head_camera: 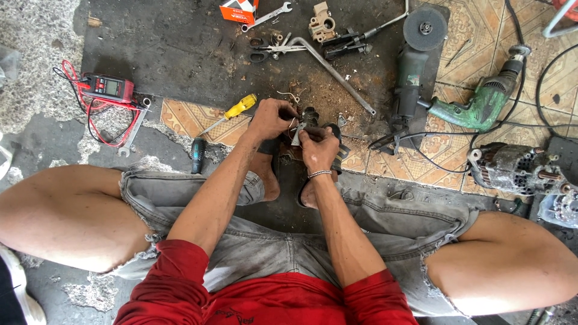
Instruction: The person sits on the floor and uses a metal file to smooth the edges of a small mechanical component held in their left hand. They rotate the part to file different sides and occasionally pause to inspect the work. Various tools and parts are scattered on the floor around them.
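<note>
Both my hands meet over a small grey metal part above my feet: my left hand and my right hand pinch it closed. One orange-and-white carton lies at the top, beside a shiny steel wrench. A red rectangular multimeter sits left on cracked concrete.

Repair workshop, floor level: stained concrete floor with worn patterned tiles, strewn with angle grinder, green electric drill, red multimeter, yellow screwdriver, spanner, scissors and a dismantled alternator.
</note>
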